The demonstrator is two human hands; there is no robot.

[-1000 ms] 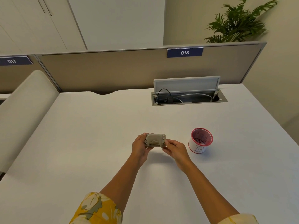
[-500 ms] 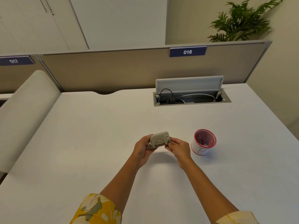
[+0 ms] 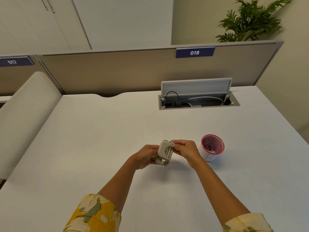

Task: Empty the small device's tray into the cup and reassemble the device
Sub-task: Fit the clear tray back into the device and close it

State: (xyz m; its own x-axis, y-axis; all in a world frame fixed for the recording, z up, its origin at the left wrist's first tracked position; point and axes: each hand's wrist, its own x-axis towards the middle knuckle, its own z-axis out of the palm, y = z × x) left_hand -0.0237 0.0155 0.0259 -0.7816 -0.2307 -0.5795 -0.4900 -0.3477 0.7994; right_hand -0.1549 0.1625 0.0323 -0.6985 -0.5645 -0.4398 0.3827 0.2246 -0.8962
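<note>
Both of my hands hold a small grey device (image 3: pixel 164 152), which looks like a hole punch, just above the white desk (image 3: pixel 100 139). The device is turned on its side, so its metal underside parts show. My left hand (image 3: pixel 145 156) grips its left and lower side. My right hand (image 3: pixel 184 149) pinches its upper right edge. A white paper cup (image 3: pixel 211 148) with a red rim and red inside stands on the desk just right of my right hand. Small bits lie in its bottom. A letter B is drawn on its side.
An open cable hatch (image 3: pixel 199 99) with wires is set into the desk near the back. A beige partition (image 3: pixel 133 71) with a blue 018 sign runs along the far edge. A padded bolster (image 3: pixel 25 114) borders the desk's left side. A plant (image 3: pixel 250 20) stands behind the partition.
The device has been rotated in my hands from lying flat with its top toward me to standing on its side with the underside showing. The cup has stayed put.
</note>
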